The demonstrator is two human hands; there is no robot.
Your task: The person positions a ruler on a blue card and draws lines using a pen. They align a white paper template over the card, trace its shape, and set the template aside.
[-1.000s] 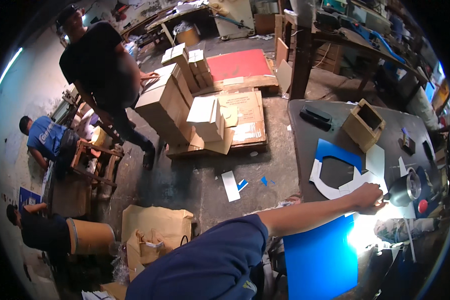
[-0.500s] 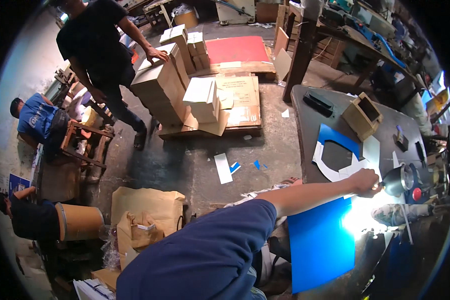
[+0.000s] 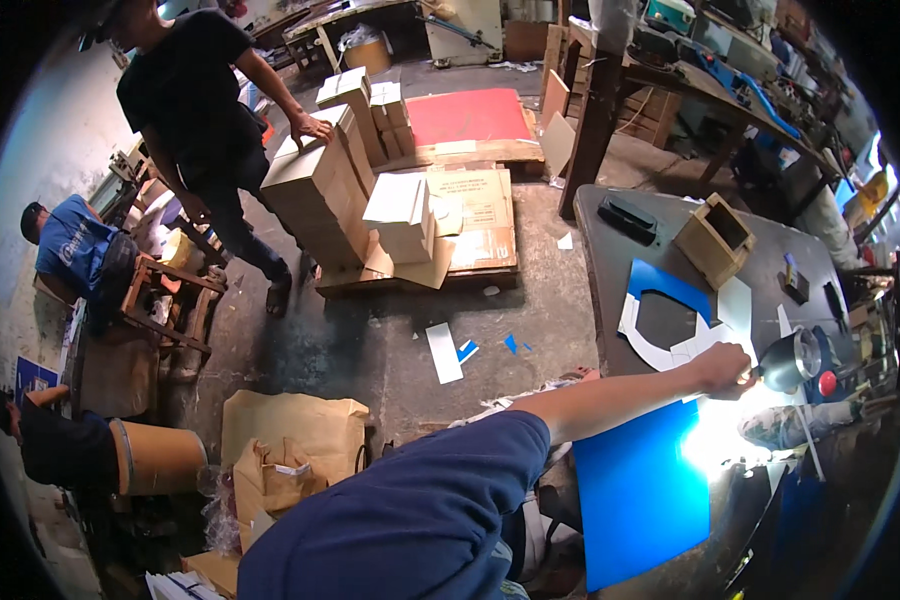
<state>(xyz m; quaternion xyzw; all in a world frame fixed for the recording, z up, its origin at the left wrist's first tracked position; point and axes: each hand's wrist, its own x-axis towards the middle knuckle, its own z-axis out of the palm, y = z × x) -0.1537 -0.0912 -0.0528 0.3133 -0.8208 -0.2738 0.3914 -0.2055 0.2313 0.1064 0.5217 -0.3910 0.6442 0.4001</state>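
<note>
My left hand (image 3: 722,371) is closed in a fist at the end of my outstretched left arm. Its fingertips lie close against a dark dome-shaped lamp (image 3: 792,361); what they grip, if anything, is hidden. Beneath the forearm is a large glossy blue sheet (image 3: 642,500), with a glaring patch of light at its right edge. Just beyond the hand, a blue piece with a rounded cut-out (image 3: 665,281) lies partly under white strips (image 3: 650,350) on the dark table (image 3: 595,260). My right hand does not show.
A hollow wooden box (image 3: 712,240) and a black tray-like object (image 3: 627,218) stand on the table. Tall board stacks (image 3: 315,205) rest on a pallet, one person's hand on top. Paper scraps (image 3: 445,352) lie on the floor. Brown paper wrapping (image 3: 290,420) sits at lower left.
The view has tilted a little, so most of the scene sits slightly lower. My left hand stays closed beside the lamp, and the sheets keep their arrangement.
</note>
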